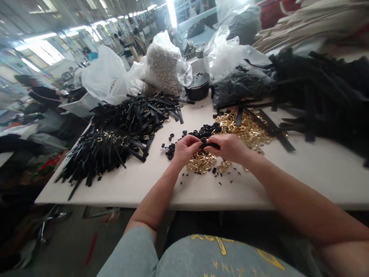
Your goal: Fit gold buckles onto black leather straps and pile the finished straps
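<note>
Black, narrow and strap-like, a short strip [212,146] is held just above the table between two bare hands. By the right hand [232,147] it is gripped between bent fingers and thumb; by the left hand [184,150] its other end is pinched in closed fingertips. Whether a smaller piece is also trapped there cannot be told. The step in hand is judged to be fine two-handed work at that left end. For any further move, a steady right grip and small, precise left fingertip pressure seem to be called for.

With the hands taken as the clock's centre, gold-coloured metal pieces [201,163] are spread at six o'clock, with tiny dark bits [220,183] scattered just beyond them. Small black pieces [205,130] are heaped at twelve, and a larger gold-coloured heap [248,125] is seen at one to two. A mass of black straps [135,119] is piled from nine to eleven; loose dark strips [314,88] are bunched at two.

The pale tabletop [138,188] is backed at twelve by a dark lidded pot [198,87], flanked by a bag of pale pieces [163,65] and a clear plastic bag [243,86]. At ten, a person [46,96] is seen in the room, under long rows of bright lamps [172,13].
</note>
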{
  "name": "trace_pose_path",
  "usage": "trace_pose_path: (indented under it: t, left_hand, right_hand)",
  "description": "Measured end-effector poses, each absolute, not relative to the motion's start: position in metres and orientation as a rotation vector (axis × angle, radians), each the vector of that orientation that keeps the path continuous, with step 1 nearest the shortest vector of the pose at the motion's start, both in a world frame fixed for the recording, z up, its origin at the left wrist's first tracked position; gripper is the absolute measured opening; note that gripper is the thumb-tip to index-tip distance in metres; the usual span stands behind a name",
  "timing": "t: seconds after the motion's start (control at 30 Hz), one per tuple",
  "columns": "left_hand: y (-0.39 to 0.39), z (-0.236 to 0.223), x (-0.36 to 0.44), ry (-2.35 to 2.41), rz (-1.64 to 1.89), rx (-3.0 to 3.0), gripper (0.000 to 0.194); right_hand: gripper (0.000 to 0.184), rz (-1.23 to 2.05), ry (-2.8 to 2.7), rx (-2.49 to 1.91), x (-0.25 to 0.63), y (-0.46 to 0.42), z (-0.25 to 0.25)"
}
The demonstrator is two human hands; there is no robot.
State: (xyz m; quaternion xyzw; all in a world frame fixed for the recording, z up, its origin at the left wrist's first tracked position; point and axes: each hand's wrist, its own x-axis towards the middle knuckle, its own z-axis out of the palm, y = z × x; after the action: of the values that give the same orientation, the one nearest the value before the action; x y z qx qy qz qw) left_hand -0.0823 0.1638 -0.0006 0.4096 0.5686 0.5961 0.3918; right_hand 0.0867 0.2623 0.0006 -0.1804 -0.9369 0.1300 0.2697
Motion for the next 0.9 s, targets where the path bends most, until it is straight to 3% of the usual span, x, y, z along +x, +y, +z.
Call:
trace_pose_path:
  t: [0.6,0.9]
  left_hand:
    - [0.164,0.000,-0.086,1.365,1.539,0.883,0.039]
    - [0.161,-0.002,-0.084,1.346,1.522,0.821,0.039]
  right_hand:
    - [0.025,0.156,-2.369,-0.405,0.081,0.252,-0.004]
    - [0.026,0.248,-2.324,-0.383,0.083,0.249,-0.002]
